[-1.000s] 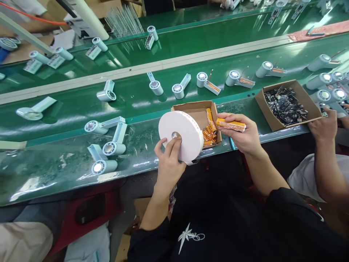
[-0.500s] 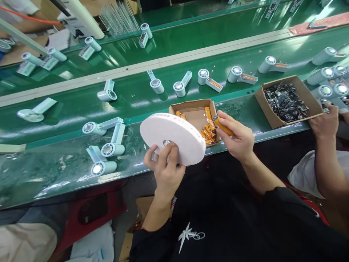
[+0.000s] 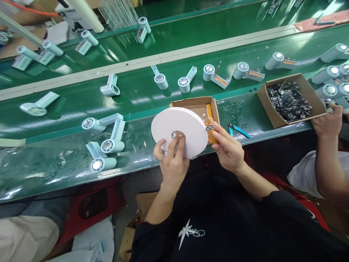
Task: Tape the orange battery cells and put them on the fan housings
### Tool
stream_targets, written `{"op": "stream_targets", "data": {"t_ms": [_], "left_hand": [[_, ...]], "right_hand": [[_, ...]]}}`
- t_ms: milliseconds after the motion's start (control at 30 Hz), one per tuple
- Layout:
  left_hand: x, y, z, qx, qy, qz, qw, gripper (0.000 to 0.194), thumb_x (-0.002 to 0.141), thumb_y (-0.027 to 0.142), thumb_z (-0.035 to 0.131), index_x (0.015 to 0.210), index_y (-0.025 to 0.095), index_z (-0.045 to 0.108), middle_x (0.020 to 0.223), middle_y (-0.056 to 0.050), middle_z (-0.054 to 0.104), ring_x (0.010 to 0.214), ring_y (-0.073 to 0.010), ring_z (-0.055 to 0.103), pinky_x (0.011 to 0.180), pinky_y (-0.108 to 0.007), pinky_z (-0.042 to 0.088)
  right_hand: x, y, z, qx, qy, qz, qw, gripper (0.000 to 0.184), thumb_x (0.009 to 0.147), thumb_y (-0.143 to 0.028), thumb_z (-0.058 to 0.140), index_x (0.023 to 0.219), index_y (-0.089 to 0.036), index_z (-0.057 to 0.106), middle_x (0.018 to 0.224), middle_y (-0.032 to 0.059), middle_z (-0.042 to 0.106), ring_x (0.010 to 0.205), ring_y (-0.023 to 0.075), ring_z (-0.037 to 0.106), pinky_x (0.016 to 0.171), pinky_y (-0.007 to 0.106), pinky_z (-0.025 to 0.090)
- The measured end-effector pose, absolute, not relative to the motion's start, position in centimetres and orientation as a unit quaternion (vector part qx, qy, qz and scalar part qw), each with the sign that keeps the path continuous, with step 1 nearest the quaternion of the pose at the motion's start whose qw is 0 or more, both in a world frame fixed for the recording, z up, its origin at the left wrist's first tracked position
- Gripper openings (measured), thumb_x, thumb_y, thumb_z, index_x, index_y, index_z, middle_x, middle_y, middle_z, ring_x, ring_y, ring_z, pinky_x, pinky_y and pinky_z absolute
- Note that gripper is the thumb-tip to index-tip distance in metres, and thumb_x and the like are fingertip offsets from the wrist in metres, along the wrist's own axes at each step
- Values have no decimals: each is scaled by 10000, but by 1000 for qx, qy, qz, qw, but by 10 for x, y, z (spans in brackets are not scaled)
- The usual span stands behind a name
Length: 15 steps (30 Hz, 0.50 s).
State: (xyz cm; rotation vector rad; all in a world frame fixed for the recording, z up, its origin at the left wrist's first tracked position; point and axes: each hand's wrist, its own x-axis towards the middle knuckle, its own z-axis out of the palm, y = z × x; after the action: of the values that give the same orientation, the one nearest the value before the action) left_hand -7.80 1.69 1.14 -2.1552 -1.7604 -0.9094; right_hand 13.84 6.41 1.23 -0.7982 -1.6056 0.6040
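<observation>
My left hand (image 3: 174, 156) holds a wide white roll of tape (image 3: 163, 125), with fingers hooked into its centre hole. Between the thumb and fingers of my right hand (image 3: 229, 147) is an orange battery (image 3: 212, 136), one round end facing up. The battery is right at the roll's right edge; whether the two touch I cannot tell. Behind the roll, partly hidden by it, a small cardboard box (image 3: 191, 102) contains more orange batteries (image 3: 209, 112) with thin wires.
Blue-handled cutters (image 3: 240, 131) lie right of my right hand. Further right stands a carton (image 3: 268, 109) of small circuit boards, a co-worker's hand (image 3: 328, 122) beside it. Light-blue fan housings (image 3: 111, 146) sit along the green conveyor (image 3: 136, 98) and the bench's left side.
The tape roll has turned its flat face more toward me and shifted right. My right hand has brought the battery left and down to the roll's edge, uncovering the cutters.
</observation>
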Motion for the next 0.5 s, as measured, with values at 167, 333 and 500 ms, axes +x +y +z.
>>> {"op": "stream_targets", "data": {"t_ms": [167, 333, 500], "left_hand": [[-82, 19, 7, -719, -608, -319, 109, 679, 852, 16, 631, 1497, 220, 692, 1402, -148, 739, 1427, -409, 415, 1077, -511, 474], [-76, 26, 8, -703, -603, -337, 169, 622, 907, 48, 633, 1496, 237, 700, 1388, -147, 746, 1451, -427, 395, 1049, -535, 514], [-64, 28, 2, -675, -622, -376, 126, 505, 950, 219, 737, 1454, 248, 727, 1422, -174, 724, 1457, -444, 376, 1224, -756, 344]], "right_hand": [[141, 62, 16, -387, -621, 391, 558, 519, 1065, -401, 741, 1574, -339, 662, 1574, 82, 687, 1428, 309, 696, 1192, 499, 633], [155, 83, 43, -397, -624, 485, 468, 439, 883, -437, 954, 1271, -263, 847, 1143, 33, 863, 1026, 286, 850, 1014, 458, 732], [140, 91, 43, -399, -490, 516, 578, 554, 700, -564, 1052, 1114, -251, 860, 1098, 39, 867, 1040, 301, 848, 959, 471, 750]]}}
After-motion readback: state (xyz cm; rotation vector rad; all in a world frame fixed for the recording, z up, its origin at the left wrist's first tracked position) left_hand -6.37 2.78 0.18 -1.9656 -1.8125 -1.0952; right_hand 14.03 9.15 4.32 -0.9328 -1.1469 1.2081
